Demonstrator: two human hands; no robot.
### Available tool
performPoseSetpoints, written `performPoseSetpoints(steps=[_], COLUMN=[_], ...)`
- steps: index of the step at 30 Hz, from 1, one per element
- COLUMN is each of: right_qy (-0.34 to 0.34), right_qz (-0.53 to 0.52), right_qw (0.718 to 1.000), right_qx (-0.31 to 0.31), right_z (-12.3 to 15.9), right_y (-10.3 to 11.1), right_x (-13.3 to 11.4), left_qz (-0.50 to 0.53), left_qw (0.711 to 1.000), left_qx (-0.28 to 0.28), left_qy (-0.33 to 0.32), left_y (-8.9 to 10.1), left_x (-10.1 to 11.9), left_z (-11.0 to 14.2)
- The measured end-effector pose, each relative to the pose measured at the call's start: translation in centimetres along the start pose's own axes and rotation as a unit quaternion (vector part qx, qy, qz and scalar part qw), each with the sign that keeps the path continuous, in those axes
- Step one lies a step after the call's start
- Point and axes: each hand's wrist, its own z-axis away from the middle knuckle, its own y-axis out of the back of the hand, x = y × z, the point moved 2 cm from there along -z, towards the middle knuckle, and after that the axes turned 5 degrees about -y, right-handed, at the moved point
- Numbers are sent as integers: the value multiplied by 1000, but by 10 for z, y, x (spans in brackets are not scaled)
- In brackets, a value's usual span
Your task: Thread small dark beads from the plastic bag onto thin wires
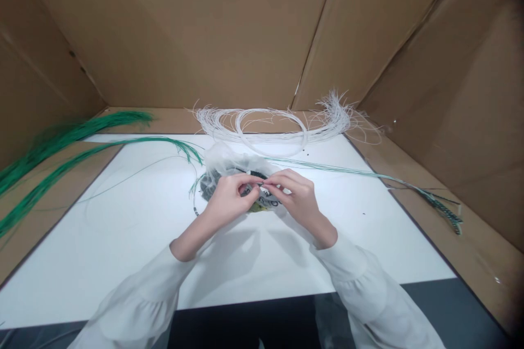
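Observation:
My left hand [232, 194] and my right hand [298, 194] meet over the middle of the white board, thumb and forefinger pinched on each. A tiny dark piece sits between the touching fingertips, too small to name. Right under them lies a clear plastic bag [223, 158], its mouth rumpled toward the back. Dark contents, a patch of yellow and some black print show in it, partly hidden by my hands. A thin strand with small dark pieces [196, 211] curves down at the bag's left side.
Green strands [98, 147] in two bundles reach in from the left. A white strand bundle with a coil [272, 112] lies along the back. Thin strands run right to a dark-and-light patterned bunch [444, 211]. Cardboard walls [196, 32] enclose the white board [135, 240].

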Motion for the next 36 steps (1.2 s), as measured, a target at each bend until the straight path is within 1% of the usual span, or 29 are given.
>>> performPoseSetpoints(steps=[7,12,15,18,20,23,26,28,30,33,36], right_qy=[14,-27,-42,-34,-39,-80,-123,-128,-123,-112,-106], right_qz=[2,1,-6,6,15,39,112,165,195,209,208], right_qw=[1000,1000,999,999,999,996,985,975,968,966,969], right_qx=[-6,-10,-12,-9,-2,1,-35,-74,-98,-100,-84], right_z=[-2,-4,-5,-6,-7,-8,-5,-1,2,3,1], right_y=[1,1,1,1,2,2,-5,-13,-20,-29,-33], right_x=[-3,-4,-3,-4,-3,4,18,27,34,39,41], left_qz=[47,50,49,55,65,96,151,179,189,189,177], left_qw=[999,997,996,997,997,993,983,978,976,976,978], left_qx=[21,36,30,18,25,48,56,54,54,54,54], left_qy=[14,36,62,41,25,52,86,95,98,97,96], left_y=[1,1,0,0,1,3,3,2,1,1,1], left_x=[-6,-8,-8,-7,-8,-12,-16,-17,-17,-17,-16], left_z=[-2,-2,-1,0,-1,-2,-3,-4,-4,-4,-3])
